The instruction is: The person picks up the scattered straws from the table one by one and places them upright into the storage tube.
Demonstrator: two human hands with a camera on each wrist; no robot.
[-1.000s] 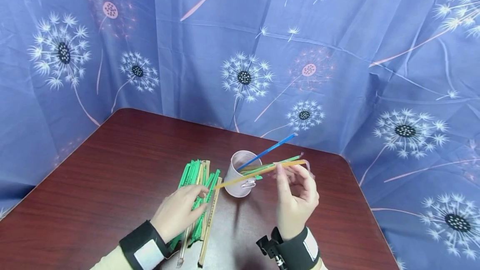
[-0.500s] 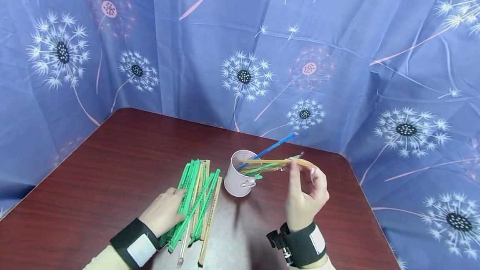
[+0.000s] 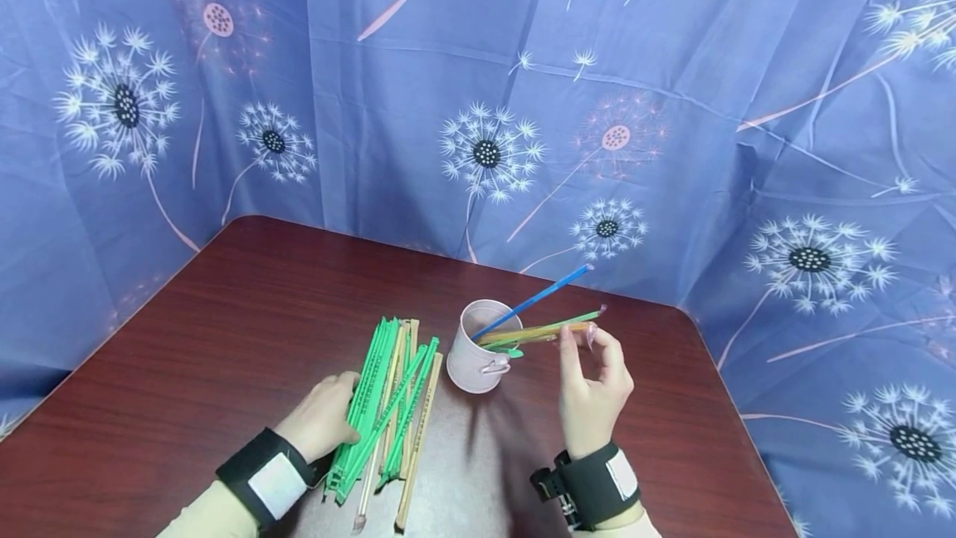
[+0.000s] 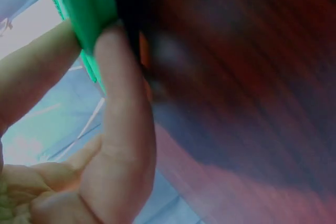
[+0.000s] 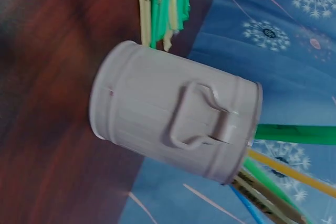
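My right hand [image 3: 595,393] pinches the outer end of a yellow straw [image 3: 539,331], whose other end is in a pale pink metal bucket [image 3: 473,365]. A blue straw [image 3: 539,297] and several green and tan ones also lean out of the bucket. In the right wrist view the bucket [image 5: 163,108] shows its side handle, but the fingers are out of frame. My left hand [image 3: 321,418] grips the left edge of a pile of green wrapped straws [image 3: 379,380]. Thumb and finger close on these green straws [image 4: 86,3] in the left wrist view.
Tan paper-wrapped straws [image 3: 420,442] with dark print lie at the pile's right side. The dark red-brown table [image 3: 299,289] ends at a blue curtain [image 3: 388,123] printed with dandelions, which stands behind and at both sides.
My left hand has moved left, off the pile's middle to its left edge, and grips the green straws there. My right hand has put the yellow straw's far end into the bucket.
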